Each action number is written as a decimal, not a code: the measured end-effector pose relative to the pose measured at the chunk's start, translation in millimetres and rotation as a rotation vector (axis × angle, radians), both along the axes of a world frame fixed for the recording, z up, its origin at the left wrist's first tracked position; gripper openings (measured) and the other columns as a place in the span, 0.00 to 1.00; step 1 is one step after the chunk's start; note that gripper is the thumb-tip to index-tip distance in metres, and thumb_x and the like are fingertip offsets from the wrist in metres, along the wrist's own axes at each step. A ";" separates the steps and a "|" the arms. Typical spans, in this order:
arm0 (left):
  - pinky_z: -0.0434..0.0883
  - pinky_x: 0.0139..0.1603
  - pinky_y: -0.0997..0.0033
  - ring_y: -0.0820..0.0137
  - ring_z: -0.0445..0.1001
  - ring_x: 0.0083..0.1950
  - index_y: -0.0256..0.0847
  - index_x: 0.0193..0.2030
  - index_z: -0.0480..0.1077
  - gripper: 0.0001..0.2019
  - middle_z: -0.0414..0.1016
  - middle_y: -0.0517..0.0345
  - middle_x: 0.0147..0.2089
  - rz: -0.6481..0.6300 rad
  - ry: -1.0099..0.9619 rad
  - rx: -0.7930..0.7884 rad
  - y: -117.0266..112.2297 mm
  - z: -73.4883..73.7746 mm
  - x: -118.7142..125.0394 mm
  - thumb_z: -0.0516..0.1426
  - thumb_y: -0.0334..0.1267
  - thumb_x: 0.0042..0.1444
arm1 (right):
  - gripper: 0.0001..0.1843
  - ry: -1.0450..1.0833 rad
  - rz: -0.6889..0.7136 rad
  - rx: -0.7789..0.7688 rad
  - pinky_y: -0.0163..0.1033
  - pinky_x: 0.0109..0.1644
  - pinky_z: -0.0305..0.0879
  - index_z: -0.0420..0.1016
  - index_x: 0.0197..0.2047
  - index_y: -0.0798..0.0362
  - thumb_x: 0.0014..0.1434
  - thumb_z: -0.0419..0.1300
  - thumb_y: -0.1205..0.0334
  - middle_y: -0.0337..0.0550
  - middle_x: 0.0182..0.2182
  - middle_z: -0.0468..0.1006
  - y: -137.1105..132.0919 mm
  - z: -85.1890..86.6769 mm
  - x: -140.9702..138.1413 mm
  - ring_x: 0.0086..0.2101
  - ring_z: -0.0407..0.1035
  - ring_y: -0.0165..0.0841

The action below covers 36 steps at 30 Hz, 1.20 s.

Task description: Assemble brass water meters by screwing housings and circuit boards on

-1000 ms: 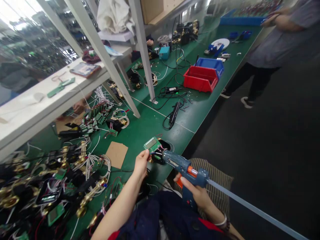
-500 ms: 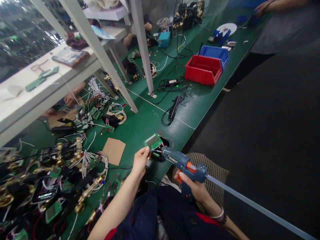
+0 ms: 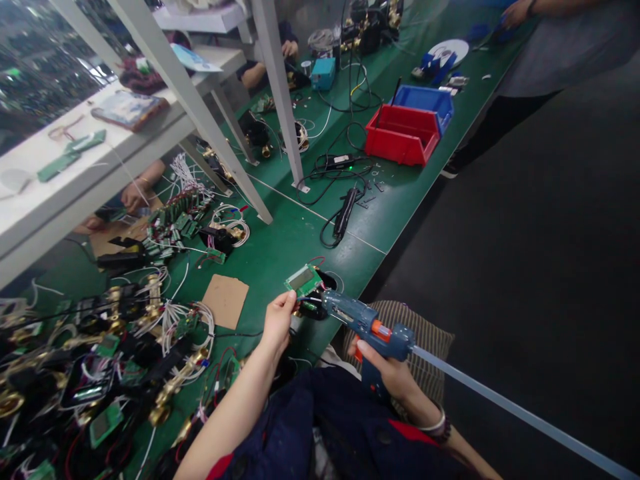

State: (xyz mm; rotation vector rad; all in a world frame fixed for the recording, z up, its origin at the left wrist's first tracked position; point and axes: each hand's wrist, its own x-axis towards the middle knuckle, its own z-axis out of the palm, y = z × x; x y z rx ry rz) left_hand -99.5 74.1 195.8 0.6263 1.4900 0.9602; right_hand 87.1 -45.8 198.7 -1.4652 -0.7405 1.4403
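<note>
My left hand [image 3: 281, 316] pinches the near corner of a green circuit board with a grey display [image 3: 303, 280]. The board is tilted up over a black housing [image 3: 316, 308], with thin wires running between them. My right hand [image 3: 387, 367] is wrapped round the handle of a blue glue gun [image 3: 356, 316], a finger at its orange trigger. The gun's nozzle points left into the housing, close to the board's lower edge; whether it touches is too small to tell. A long translucent glue stick [image 3: 493, 397] sticks out of the gun's back end.
A cardboard piece [image 3: 225, 301] lies left of my hand, beside piled brass fittings [image 3: 173, 387] and wires. Farther off are a black electric screwdriver [image 3: 345, 215], a red bin [image 3: 403, 135] and a blue bin [image 3: 425, 101]. White shelf legs [image 3: 280, 93] stand on the bench. Other people's hands [image 3: 137, 192] show beyond.
The view has shifted slightly, so the bench things sit a little farther left. Both hands keep their holds on the circuit board and the glue gun, with hardly any movement.
</note>
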 end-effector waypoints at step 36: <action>0.62 0.28 0.75 0.77 0.64 0.23 0.35 0.22 0.73 0.27 0.69 0.62 0.19 -0.004 -0.039 -0.020 -1.3 2.4 -1.4 0.69 0.58 0.23 | 0.26 -0.107 0.037 0.036 0.45 0.43 0.66 0.76 0.26 0.54 0.51 0.59 0.37 0.46 0.26 0.77 6.6 1.5 5.6 0.33 0.70 0.40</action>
